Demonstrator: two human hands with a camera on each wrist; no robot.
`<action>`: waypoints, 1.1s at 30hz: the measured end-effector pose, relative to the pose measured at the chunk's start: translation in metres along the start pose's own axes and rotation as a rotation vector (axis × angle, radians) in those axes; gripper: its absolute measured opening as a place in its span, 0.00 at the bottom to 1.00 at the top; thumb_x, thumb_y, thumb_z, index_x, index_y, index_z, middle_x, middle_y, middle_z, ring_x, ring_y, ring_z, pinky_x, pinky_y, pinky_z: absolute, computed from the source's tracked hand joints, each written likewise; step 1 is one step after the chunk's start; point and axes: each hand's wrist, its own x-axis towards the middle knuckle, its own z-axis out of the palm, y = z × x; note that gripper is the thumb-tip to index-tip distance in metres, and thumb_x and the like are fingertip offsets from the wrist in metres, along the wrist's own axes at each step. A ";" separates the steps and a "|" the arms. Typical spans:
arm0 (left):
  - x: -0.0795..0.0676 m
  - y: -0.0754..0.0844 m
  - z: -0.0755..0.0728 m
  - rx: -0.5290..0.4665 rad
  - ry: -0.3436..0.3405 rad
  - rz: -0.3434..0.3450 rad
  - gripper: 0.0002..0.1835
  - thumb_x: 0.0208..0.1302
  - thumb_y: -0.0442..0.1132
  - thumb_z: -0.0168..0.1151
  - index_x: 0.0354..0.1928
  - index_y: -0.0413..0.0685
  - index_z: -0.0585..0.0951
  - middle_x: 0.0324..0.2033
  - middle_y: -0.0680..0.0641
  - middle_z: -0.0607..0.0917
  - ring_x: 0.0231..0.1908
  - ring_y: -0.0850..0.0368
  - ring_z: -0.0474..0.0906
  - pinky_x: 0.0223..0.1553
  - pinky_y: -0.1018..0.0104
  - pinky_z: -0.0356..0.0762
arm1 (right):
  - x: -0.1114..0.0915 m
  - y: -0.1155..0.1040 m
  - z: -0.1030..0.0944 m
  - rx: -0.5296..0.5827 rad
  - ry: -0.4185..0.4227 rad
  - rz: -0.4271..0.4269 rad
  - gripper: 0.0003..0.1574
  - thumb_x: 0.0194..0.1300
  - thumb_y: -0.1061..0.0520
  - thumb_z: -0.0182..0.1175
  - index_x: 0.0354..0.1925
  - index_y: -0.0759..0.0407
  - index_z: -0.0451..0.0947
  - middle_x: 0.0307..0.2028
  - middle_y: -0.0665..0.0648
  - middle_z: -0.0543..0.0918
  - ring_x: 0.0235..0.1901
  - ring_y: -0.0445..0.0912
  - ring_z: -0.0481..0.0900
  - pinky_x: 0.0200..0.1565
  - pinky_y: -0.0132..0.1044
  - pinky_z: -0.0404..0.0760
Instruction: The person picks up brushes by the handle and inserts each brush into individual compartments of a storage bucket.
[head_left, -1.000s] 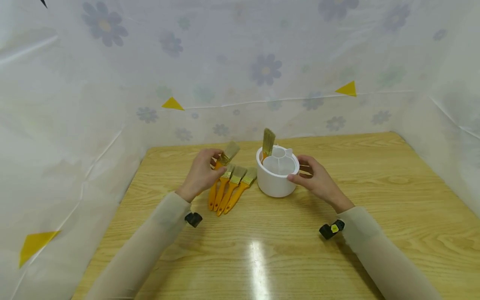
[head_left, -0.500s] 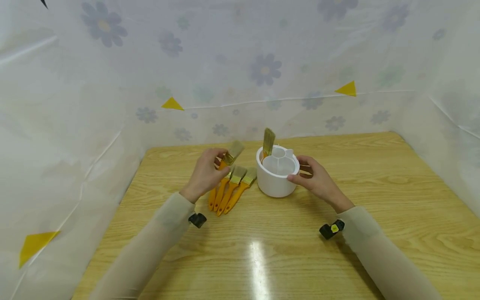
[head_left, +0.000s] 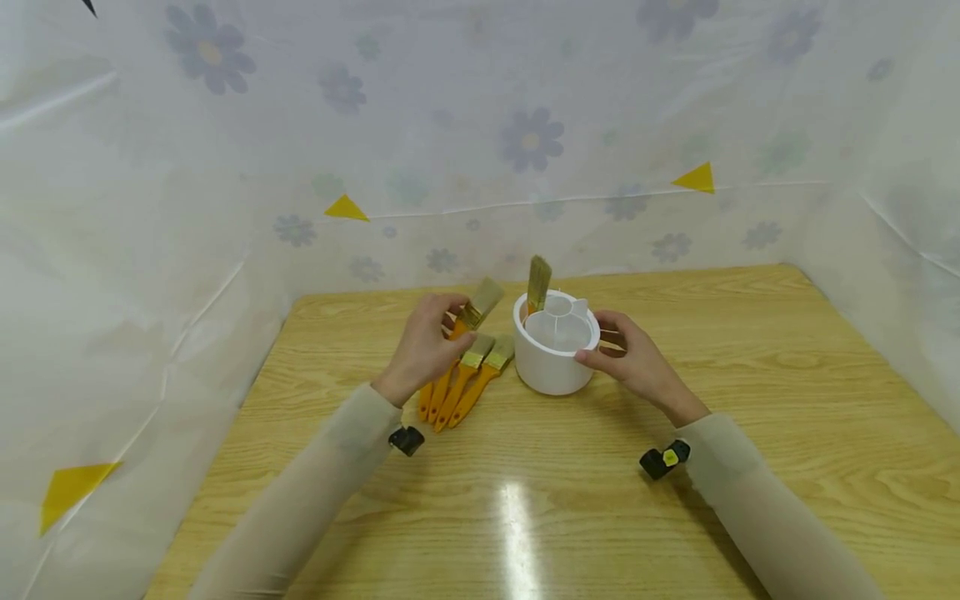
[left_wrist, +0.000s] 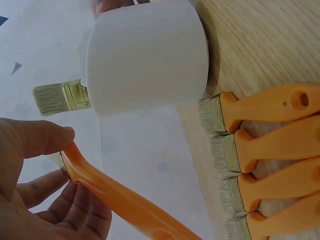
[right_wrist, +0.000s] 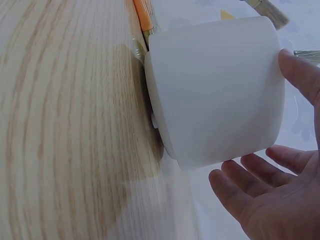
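My left hand (head_left: 427,343) pinches a paintbrush (head_left: 483,302) near its metal band, bristles upward. In the left wrist view, that brush's orange handle (left_wrist: 122,195) slants down away from the thumb. To its right stands a white round organizer (head_left: 551,372) with inner compartments. Another paintbrush (head_left: 537,285) stands in the organizer's left side, bristles up. My right hand (head_left: 636,360) holds the organizer from the right, thumb at the rim and fingertips against the wall (right_wrist: 220,100). Several paintbrushes (left_wrist: 272,145) lie side by side on the table, left of the organizer.
The wooden table (head_left: 600,517) runs back to a flower-printed curtain (head_left: 450,150), with similar sheeting at both sides. Yellow triangles (head_left: 694,177) mark the curtain. Small black cameras (head_left: 663,458) are strapped at both wrists.
My left hand has moved right with the paintbrush, bringing its bristles closer to the organizer. My right hand, the organizer and the lying brushes have stayed in place.
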 end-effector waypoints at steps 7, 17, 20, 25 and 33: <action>0.001 0.001 0.005 -0.001 0.002 0.023 0.25 0.62 0.37 0.64 0.61 0.42 0.73 0.47 0.43 0.75 0.39 0.53 0.73 0.40 0.61 0.76 | -0.001 0.002 -0.001 -0.001 -0.009 -0.004 0.44 0.61 0.48 0.66 0.69 0.55 0.58 0.65 0.59 0.65 0.63 0.59 0.65 0.57 0.54 0.71; 0.003 0.009 0.008 -0.045 0.015 0.023 0.26 0.61 0.37 0.65 0.61 0.41 0.72 0.47 0.43 0.75 0.39 0.53 0.73 0.40 0.62 0.77 | -0.001 0.000 -0.001 0.004 -0.015 -0.008 0.45 0.61 0.48 0.66 0.69 0.54 0.57 0.66 0.60 0.63 0.64 0.61 0.65 0.55 0.54 0.73; 0.004 0.011 0.010 -0.052 0.020 0.026 0.26 0.61 0.36 0.65 0.61 0.41 0.73 0.47 0.43 0.75 0.39 0.54 0.73 0.40 0.63 0.77 | -0.001 -0.001 -0.001 0.005 -0.019 -0.008 0.45 0.61 0.48 0.66 0.70 0.55 0.57 0.66 0.60 0.63 0.64 0.61 0.64 0.55 0.55 0.73; 0.005 0.015 0.013 -0.070 0.028 0.038 0.26 0.60 0.35 0.66 0.60 0.41 0.73 0.47 0.43 0.76 0.40 0.52 0.74 0.40 0.63 0.77 | -0.002 -0.002 -0.001 0.011 -0.019 -0.006 0.45 0.61 0.50 0.66 0.69 0.56 0.56 0.66 0.61 0.63 0.64 0.62 0.64 0.56 0.56 0.72; 0.009 0.023 0.017 -0.070 0.028 0.049 0.25 0.60 0.35 0.65 0.60 0.42 0.73 0.47 0.44 0.76 0.39 0.54 0.73 0.40 0.65 0.77 | -0.003 -0.002 -0.002 -0.004 -0.015 -0.005 0.45 0.61 0.49 0.66 0.69 0.56 0.56 0.65 0.61 0.63 0.64 0.62 0.64 0.56 0.56 0.72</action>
